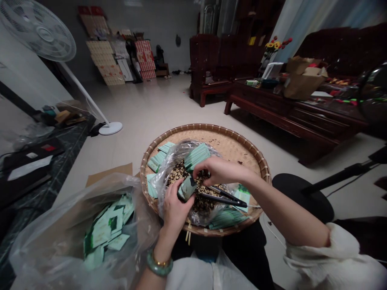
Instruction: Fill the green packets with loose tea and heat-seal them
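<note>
My left hand (174, 205) is closed round a small green packet (186, 187), held upright with its mouth open over a clear plastic bag (169, 169) of loose brown bits (178, 171). My right hand (216, 170) is pinched at the packet's mouth, fingers pressed together, apparently on some of the brown bits. The bag lies in a round woven tray (211, 131) on my lap, among stacks of green packets (196, 155). A black long-handled tool (225, 197) rests across the bag under my right wrist.
A big clear bag (60, 241) with many green packets (105, 229) sits at lower left. A white standing fan (39, 30) is far left, a dark counter (45, 157) beside it. Dark wooden furniture (272, 100) stands to the right, and stacked cartons (111, 60) line the far wall.
</note>
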{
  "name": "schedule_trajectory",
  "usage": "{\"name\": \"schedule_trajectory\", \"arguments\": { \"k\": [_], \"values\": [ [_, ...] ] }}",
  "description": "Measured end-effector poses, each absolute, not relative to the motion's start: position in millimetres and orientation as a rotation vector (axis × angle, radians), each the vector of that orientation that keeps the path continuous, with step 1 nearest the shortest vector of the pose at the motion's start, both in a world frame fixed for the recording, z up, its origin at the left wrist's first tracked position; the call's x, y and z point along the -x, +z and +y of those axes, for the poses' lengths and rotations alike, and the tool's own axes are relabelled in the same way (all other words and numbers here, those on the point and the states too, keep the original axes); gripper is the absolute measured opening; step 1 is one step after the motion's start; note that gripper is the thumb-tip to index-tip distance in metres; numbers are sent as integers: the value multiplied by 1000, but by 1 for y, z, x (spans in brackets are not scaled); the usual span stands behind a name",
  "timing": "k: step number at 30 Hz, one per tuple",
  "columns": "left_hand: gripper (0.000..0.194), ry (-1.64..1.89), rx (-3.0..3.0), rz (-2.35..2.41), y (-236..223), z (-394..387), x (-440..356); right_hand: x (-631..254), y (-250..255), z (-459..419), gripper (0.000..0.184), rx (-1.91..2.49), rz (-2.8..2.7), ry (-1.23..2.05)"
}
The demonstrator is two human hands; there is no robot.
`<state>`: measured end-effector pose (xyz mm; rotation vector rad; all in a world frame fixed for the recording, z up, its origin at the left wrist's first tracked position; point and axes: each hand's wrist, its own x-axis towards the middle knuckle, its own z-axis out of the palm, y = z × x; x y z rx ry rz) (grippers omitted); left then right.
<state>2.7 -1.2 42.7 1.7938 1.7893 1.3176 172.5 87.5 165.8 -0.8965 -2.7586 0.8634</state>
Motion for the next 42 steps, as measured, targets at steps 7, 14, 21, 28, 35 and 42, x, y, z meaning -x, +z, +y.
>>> {"name": "schedule_trajectory", "arguments": {
  "k": [7,14,21,28,35,42],
  "values": [
    [43,1329,-1863,1782,40,0,-4,-165,159,80,33,1018,-2819,667],
    [45,1310,-1841,1808,44,-1,-5,-163,159,77,30,1008,-2826,620],
    [45,1313,-1832,1817,42,-1,-6,-162,157,75,29,992,-2891,568],
    [43,1306,-1850,1858,42,-3,-8,-159,157,77,25,1038,-2833,579],
    [44,1309,-1827,1868,41,0,-7,-157,153,70,25,1108,-2749,521],
    [44,1303,-1784,1868,42,0,-6,-155,156,63,22,1038,-2711,549]
  ]
}}
